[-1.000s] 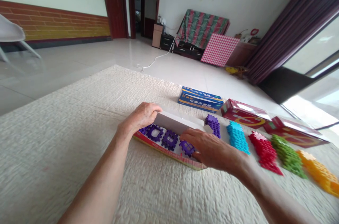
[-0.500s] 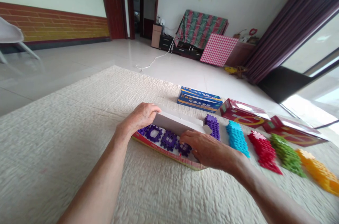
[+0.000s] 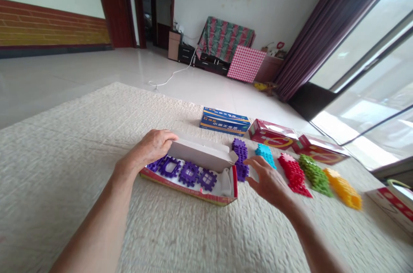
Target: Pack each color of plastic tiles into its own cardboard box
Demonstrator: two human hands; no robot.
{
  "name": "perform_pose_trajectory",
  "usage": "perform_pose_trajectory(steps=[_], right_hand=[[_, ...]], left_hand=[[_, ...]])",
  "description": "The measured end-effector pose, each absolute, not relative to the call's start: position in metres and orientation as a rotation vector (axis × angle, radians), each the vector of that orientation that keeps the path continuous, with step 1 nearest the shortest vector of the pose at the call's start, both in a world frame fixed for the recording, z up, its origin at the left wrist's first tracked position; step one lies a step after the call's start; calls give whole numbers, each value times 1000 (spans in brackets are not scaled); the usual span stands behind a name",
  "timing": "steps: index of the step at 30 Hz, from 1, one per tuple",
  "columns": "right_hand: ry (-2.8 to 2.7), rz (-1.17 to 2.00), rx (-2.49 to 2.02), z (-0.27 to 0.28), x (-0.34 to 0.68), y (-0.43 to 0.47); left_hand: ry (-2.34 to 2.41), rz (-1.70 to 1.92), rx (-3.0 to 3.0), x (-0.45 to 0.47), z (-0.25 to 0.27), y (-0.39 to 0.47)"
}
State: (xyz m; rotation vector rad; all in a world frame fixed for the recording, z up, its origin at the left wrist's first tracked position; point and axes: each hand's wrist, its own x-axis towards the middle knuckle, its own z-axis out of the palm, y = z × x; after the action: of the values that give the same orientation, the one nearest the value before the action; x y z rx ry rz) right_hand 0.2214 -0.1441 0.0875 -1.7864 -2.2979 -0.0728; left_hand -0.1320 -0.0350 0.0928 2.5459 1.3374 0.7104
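My left hand (image 3: 154, 147) pinches the raised cardboard lid (image 3: 201, 151) of a long red box (image 3: 190, 192) at its left end. Inside the box lie several purple interlocking plastic blocks (image 3: 189, 173) in a row, with a crumpled white wrapping at the right end. My right hand (image 3: 265, 178) is open, fingers spread and holding nothing, just right of the box. Close to its fingertips stands a stack of purple blocks (image 3: 239, 157); part of the light-blue block stack (image 3: 265, 152) is hidden behind the hand.
Farther right lie red (image 3: 293, 174), green (image 3: 315, 175) and yellow (image 3: 342, 188) block rows. Behind them stand a blue box (image 3: 224, 121) and two dark red boxes (image 3: 272, 133). A white-and-red carton (image 3: 392, 206) sits at the right edge. All rest on a cream quilted mat (image 3: 80, 144).
My right hand has left the inside of the red box and moved right, now open. My left hand still holds the lid. The view has turned to the right.
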Motion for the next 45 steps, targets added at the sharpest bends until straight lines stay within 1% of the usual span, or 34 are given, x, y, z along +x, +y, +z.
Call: perform_pose_trajectory(steps=[5,9,13,18,23,25,28,30,35,38,45], right_hand=[[-2244,-172,-1781,61,221,-149],[-2221,-231,-1755,54,221,-153],[-2164,-204,-1739,54,221,-157],[-2014,25,-1754,59,221,-156],[-1867,455,-1820,66,224,-159],[-1927,543,-1854,68,224,-163],[-2090,416,-1855,71,223,-170],[-2213,311,-1752,74,222,-174],[-2510,197,-1529,78,213,-176],[-2610,120,-1538,76,207,-174],[-2688,58,-1563,77,194,-172]], left_hand=[[1330,713,2566,-134,88,-32],[1330,699,2568,-134,88,-32],[1322,702,2580,-134,87,-31],[1336,687,2585,-134,88,-31],[1353,684,2572,-134,89,-32],[1358,684,2577,-133,90,-33],[1359,671,2585,-133,93,-35],[1356,668,2578,-132,94,-36],[1357,670,2552,-132,95,-36],[1353,673,2536,-132,95,-36],[1339,707,2518,-133,94,-36]])
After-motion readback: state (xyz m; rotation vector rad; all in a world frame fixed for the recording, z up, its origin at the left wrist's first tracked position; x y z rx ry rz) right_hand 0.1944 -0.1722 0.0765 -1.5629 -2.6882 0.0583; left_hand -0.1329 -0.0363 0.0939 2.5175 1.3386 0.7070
